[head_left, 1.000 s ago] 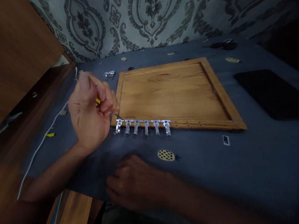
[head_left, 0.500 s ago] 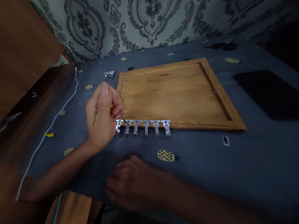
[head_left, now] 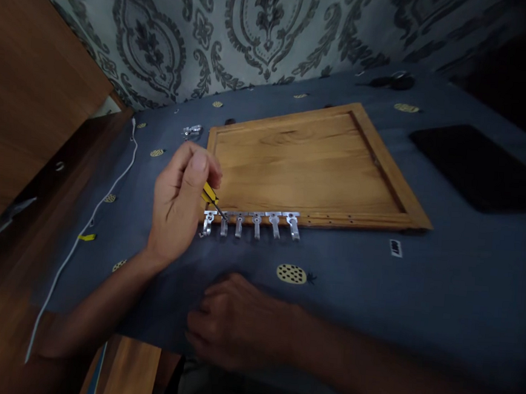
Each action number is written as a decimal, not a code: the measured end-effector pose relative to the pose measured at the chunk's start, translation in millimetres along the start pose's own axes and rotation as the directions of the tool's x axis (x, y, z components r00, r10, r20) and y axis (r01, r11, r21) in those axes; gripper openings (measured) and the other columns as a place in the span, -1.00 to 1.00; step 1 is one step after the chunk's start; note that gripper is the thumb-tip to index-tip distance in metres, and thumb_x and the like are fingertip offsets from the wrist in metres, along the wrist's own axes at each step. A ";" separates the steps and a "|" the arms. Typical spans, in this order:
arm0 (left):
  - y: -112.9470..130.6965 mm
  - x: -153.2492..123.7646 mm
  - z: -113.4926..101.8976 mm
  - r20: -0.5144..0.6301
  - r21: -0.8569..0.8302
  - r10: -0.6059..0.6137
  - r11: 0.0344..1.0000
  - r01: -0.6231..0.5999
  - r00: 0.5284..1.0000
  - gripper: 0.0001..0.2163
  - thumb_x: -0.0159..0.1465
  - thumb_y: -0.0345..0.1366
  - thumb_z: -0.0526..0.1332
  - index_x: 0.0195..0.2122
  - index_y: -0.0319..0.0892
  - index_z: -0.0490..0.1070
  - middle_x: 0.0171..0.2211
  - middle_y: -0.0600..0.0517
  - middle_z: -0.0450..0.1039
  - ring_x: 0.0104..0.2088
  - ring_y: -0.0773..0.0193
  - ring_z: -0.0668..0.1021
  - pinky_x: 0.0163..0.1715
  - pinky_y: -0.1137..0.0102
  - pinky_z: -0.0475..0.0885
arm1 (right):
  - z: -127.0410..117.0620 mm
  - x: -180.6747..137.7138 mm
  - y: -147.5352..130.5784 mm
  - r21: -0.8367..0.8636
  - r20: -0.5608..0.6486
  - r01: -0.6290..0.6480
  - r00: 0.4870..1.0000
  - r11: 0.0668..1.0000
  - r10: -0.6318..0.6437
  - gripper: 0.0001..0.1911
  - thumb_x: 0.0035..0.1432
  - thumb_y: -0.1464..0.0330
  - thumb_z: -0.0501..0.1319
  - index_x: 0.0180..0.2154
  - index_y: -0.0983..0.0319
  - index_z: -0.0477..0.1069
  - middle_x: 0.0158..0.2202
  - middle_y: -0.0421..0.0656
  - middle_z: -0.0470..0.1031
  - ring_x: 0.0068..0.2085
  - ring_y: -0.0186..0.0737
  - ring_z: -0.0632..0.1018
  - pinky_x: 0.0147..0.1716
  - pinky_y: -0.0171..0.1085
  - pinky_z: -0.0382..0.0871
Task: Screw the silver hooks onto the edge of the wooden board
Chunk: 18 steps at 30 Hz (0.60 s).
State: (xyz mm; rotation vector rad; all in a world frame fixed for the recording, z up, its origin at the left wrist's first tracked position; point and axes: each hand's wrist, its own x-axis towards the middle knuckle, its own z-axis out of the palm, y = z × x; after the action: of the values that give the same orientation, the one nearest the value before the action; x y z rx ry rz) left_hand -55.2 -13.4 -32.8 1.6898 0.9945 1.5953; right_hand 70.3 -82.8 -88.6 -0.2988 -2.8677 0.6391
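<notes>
My left hand [head_left: 177, 199] is closed around a screwdriver [head_left: 210, 193] with a yellow and black handle. Its thin shaft slants down to the right, and the tip is at the second from left in a row of shiny T-shaped metal fittings [head_left: 257, 221]. The row runs along the near edge of a framed wooden panel [head_left: 288, 162], and the fittings' narrow ends stick out over the cloth. My right hand [head_left: 239, 322] rests on the cloth in front of the panel, its fingers curled in and partly hidden; I see nothing in it.
A loose metal fitting [head_left: 191, 132] lies beyond my left hand. A flat black object [head_left: 481, 168] and a dark handled item [head_left: 390, 80] lie on the right. Along the left side of the blue pineapple-print cloth [head_left: 350, 295] runs a white cable [head_left: 108, 196] with a yellow tag.
My left hand has turned slightly and shifted a little to the right, so the screwdriver's yellow handle now shows. The tip stays at the same fitting. My right hand has not moved.
</notes>
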 end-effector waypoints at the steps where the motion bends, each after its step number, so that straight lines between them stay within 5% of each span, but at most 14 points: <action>1: 0.3 0.3 0.0 -0.017 -0.021 -0.015 1.000 0.015 1.000 -0.72 0.38 -0.08 0.19 -0.40 -0.13 0.41 -0.44 0.05 0.35 -0.40 0.30 0.42 -0.32 0.35 0.37 | -0.4 0.0 0.0 0.000 -0.006 0.002 1.000 1.000 -0.002 -0.76 0.33 0.28 0.20 -0.39 0.21 0.48 -0.53 -0.24 0.54 -0.52 -0.29 0.41 -0.54 -0.25 0.05; 6: 2.3 -0.2 7.4 -0.065 -0.213 -0.113 0.972 0.097 0.991 -0.86 0.32 -0.18 0.29 -0.32 -0.10 0.43 -0.54 0.13 0.21 -0.51 0.38 0.29 -0.44 0.44 0.34 | -0.3 0.3 0.4 -0.006 -0.014 0.009 1.000 1.000 -0.009 -0.77 0.30 0.28 0.23 -0.40 0.22 0.49 -0.55 -0.23 0.53 -0.56 -0.29 0.40 -0.54 -0.27 0.08; 18: 1.7 10.6 24.2 0.015 -0.265 -0.117 0.957 0.116 0.993 -0.64 0.25 0.01 0.33 -0.48 -0.12 0.31 -0.71 0.24 -0.07 -0.70 0.48 -0.02 -0.73 0.45 -0.06 | 3.5 -0.1 1.1 -0.018 -0.042 0.020 0.999 1.000 -0.021 -0.77 0.31 0.28 0.22 -0.40 0.19 0.50 -0.56 -0.26 0.50 -0.52 -0.27 0.41 -0.55 -0.23 0.04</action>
State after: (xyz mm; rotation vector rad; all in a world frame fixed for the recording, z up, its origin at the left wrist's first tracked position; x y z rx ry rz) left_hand -31.0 -3.8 -27.9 1.4225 0.8223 1.5744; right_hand 69.7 -83.3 -92.2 -0.2820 -2.8336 0.5971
